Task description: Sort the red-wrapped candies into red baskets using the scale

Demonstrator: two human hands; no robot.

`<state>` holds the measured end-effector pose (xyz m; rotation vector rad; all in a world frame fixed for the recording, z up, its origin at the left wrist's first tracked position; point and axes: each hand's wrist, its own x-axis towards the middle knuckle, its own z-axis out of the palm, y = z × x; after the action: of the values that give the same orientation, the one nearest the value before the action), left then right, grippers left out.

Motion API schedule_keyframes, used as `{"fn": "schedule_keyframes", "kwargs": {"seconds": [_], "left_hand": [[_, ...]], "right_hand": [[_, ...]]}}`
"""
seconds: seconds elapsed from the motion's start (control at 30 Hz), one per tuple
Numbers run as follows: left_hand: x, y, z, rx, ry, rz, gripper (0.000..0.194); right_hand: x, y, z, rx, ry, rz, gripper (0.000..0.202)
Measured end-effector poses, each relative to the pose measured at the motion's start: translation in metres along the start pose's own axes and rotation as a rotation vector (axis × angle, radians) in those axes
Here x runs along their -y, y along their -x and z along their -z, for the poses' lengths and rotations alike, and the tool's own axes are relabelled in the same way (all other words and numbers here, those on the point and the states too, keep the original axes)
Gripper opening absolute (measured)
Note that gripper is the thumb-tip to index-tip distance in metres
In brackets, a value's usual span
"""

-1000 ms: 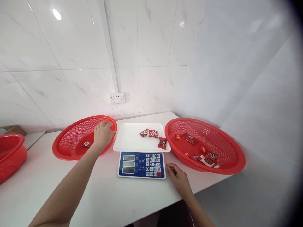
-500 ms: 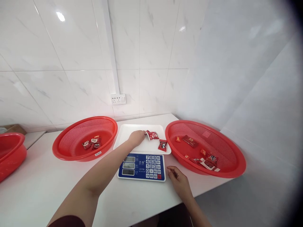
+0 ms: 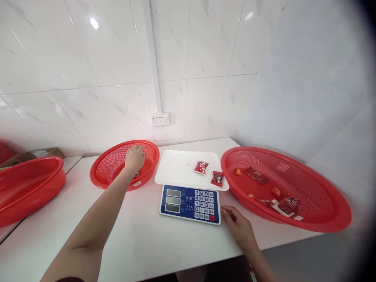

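Now, your left hand is over the left basket, fingertips hidden; your right hand curls loosely beside the scale. Neither grip can be told. Right of centre on the tray, 2 red packets lie askew, long axes unclear.

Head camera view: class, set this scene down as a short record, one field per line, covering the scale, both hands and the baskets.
Weighing device: blue-and-white electronic scale
On top: rectangular white tray bearing two small red printed packets, the farther packet and the nearer packet
Left hand: over the round red perforated plastic basket left of the scale; grip hidden
Right hand: beside the scale's right edge, fingers curled; contact unclear
Right basket: red perforated plastic, holding several red packets
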<state>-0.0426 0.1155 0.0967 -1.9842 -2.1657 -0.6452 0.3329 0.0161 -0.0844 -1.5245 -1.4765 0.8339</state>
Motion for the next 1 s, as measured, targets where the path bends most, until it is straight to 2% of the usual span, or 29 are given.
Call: {"fn": "schedule_keyframes", "kwargs": {"seconds": [0.1, 0.27, 0.33, 0.4, 0.47, 0.53, 0.63, 0.73, 0.83, 0.9, 0.97, 1.0], "left_hand": [[-0.028, 0.005, -0.021, 0.05, 0.076, -0.149, 0.032], [-0.118, 0.016, -0.064, 0.223, 0.238, -0.458, 0.031], [-0.147, 0.02, -0.077, 0.264, 0.266, -0.521, 0.032], [-0.165, 0.021, -0.086, 0.277, 0.272, -0.536, 0.032], [-0.171, 0.02, -0.091, 0.264, 0.268, -0.525, 0.03], [-0.166, 0.019, -0.09, 0.229, 0.26, -0.506, 0.029], [-0.14, 0.016, -0.075, 0.138, 0.235, -0.458, 0.035], [-0.096, 0.013, -0.049, 0.017, 0.179, -0.353, 0.038], [-0.049, 0.013, -0.022, -0.093, 0.1, -0.184, 0.035], [-0.026, 0.015, -0.012, -0.141, 0.051, -0.081, 0.032], [-0.018, 0.018, -0.011, -0.144, 0.029, -0.044, 0.029], [-0.02, 0.019, -0.015, -0.123, 0.032, -0.061, 0.027]], "right_hand": [[0.006, 0.001, 0.001, 0.013, -0.024, 0.004, 0.033], [0.013, 0.002, 0.001, -0.023, -0.053, 0.001, 0.033], [0.013, 0.003, 0.002, -0.039, -0.059, 0.003, 0.033], [0.012, 0.004, 0.002, -0.042, -0.06, 0.006, 0.032], [0.012, 0.005, 0.002, -0.043, -0.056, 0.007, 0.032], [0.011, 0.005, 0.002, -0.046, -0.058, 0.006, 0.031], [0.01, 0.004, 0.002, -0.045, -0.067, 0.011, 0.032], [0.007, 0.003, 0.002, -0.029, -0.065, 0.016, 0.032], [0.003, 0.002, 0.002, -0.008, -0.067, 0.011, 0.032], [0.002, 0.001, 0.002, -0.004, -0.056, 0.008, 0.031], [0.003, 0.001, 0.002, -0.003, -0.043, 0.008, 0.031], [0.003, 0.001, 0.002, -0.004, -0.042, 0.007, 0.031]]}}
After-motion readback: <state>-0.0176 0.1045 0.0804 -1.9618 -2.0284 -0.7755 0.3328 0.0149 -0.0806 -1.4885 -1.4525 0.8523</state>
